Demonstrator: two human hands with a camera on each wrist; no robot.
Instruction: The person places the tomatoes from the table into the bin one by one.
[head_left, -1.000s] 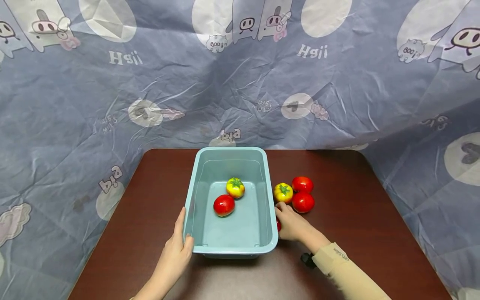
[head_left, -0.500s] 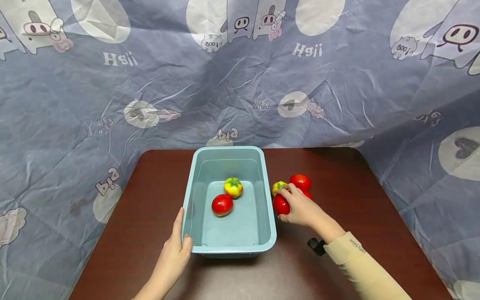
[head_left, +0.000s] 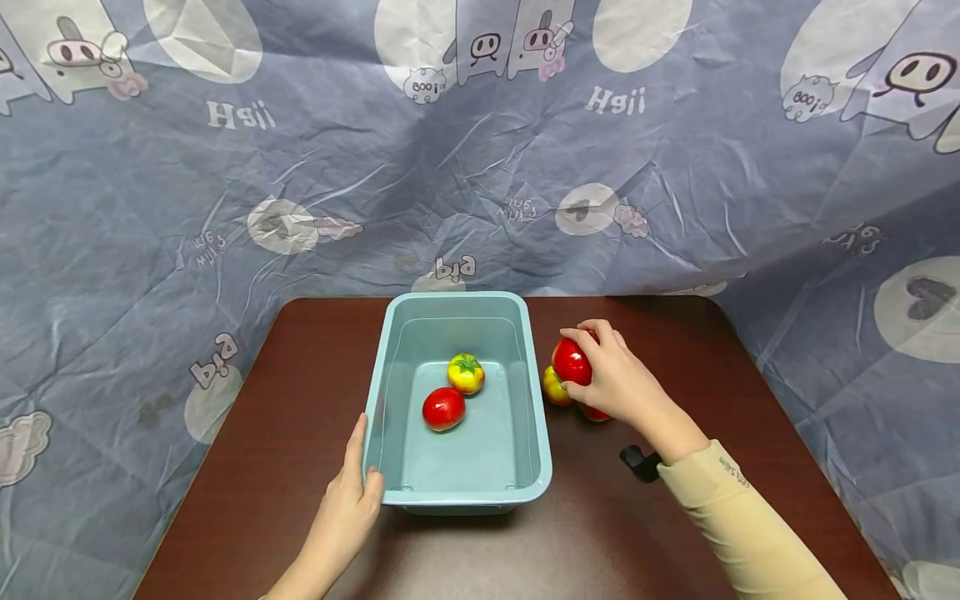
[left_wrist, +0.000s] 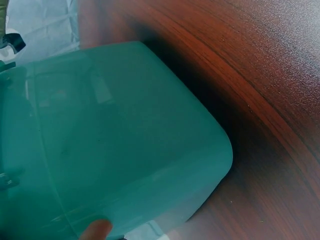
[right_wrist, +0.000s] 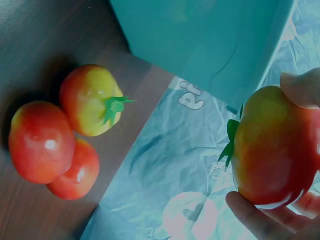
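Note:
My left hand (head_left: 341,500) holds the near left corner of a blue-green plastic bin (head_left: 471,500), its thumb at the rim. Inside the bin lie a red tomato (head_left: 444,409) and a yellow one with a green leafy top (head_left: 466,374). Right of the bin, my right hand (head_left: 618,375) grips a red tomato (head_left: 572,362) between thumb and fingers, raised above the others. The right wrist view shows this held tomato (right_wrist: 275,145) with yellow-green shading and a green calyx. Below it in the head view, a yellow tomato (head_left: 555,389) and a red tomato (head_left: 597,413) are partly hidden.
In the right wrist view, three tomatoes sit close together on the dark wooden table (right_wrist: 30,60), a yellowish one (right_wrist: 92,97) beside two red ones (right_wrist: 41,142). A printed grey-blue cloth (head_left: 480,167) hangs behind the table. A black band (head_left: 639,463) is at the right wrist.
My right hand has picked up a red tomato from beside the bin's right side and moved it up and away, over the other tomatoes. The left hand stays at the bin.

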